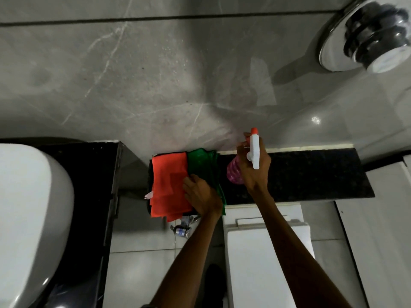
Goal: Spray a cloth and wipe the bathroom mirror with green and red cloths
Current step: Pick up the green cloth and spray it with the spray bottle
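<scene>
A red cloth (169,185) and a green cloth (204,161) lie folded side by side at the left end of a black granite ledge (311,172). My left hand (200,194) rests on both cloths where they meet, fingers curled onto the fabric. My right hand (255,167) holds a spray bottle (235,172) with pink liquid, a white trigger head and a red nozzle, upright just right of the green cloth. The mirror is not in view.
A white washbasin (29,218) sits on a black counter at the left. A white toilet cistern lid (262,252) lies below the ledge. A chrome flush button (367,36) is on the grey tiled wall at top right. A small valve (182,230) sits under the cloths.
</scene>
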